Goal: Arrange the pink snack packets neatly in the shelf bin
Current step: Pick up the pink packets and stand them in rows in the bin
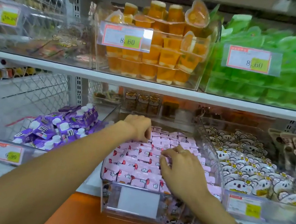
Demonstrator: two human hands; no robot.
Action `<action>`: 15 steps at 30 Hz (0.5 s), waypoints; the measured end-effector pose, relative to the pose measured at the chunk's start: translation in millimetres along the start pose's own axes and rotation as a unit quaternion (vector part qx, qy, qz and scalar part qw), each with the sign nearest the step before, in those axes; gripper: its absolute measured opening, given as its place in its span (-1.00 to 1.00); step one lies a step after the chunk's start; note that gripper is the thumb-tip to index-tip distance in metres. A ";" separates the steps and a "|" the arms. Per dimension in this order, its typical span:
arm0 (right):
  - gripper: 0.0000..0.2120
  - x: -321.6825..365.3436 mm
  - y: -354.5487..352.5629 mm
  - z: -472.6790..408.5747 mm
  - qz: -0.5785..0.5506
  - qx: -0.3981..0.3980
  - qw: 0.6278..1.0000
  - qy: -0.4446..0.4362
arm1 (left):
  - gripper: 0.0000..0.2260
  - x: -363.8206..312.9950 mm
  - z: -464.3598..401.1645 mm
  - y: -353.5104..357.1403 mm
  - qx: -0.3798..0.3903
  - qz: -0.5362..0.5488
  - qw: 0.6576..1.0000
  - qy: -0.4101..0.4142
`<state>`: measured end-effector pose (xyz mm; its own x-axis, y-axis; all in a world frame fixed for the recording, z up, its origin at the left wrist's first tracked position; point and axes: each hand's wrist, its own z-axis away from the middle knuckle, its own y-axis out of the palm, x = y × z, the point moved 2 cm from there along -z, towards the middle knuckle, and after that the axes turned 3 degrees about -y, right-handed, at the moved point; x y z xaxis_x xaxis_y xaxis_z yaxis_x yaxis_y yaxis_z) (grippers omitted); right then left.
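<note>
Pink snack packets (143, 164) in rows inside clear shelf bin (217, 161). Left hand (139, 128) at rear rows, fingers curled onto a packet; right hand (179, 167) mid-bin, fingers pinching a packet edge. Probably light, soft, slippery film: grip by short edges, avoid crushing.

Left hand (139, 128) fingertips hidden, curled down into pink packets (138, 165); grip unclear. Right hand (179, 168) covers packets beneath it; its fingertips tuck under too. Both forearms cut off by bottom edge. Price tag (9, 16) upper left blurred, digits unreadable; tag (244, 206) lower right also unreadable. Green packs (275, 70) cut off at right edge. Bin front label (138, 201) blank or washed out, cannot tell.
</note>
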<state>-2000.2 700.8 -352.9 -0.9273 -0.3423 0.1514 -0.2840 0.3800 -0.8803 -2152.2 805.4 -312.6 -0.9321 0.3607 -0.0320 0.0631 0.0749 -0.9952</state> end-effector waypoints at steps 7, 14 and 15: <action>-0.67 -2.9 3.2 -1.8 -0.028 0.006 0.999 0.016 | -0.86 5.6 -5.6 0.5 -0.063 0.025 0.996 -0.049; -0.67 -3.3 2.7 -0.5 -0.042 0.003 0.999 0.022 | -0.76 4.5 13.1 -22.0 -0.241 0.122 0.959 -0.083; -0.67 -3.5 2.4 -0.4 -0.043 0.002 0.999 0.022 | -0.75 4.1 21.1 -23.0 -0.267 0.148 0.948 -0.085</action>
<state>-1997.7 703.2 -355.4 -0.9098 -0.3344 0.2458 -0.3614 0.3476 -0.8652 -2165.0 785.5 -291.8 -0.8868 0.2880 -0.3614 0.4598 0.4712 -0.7527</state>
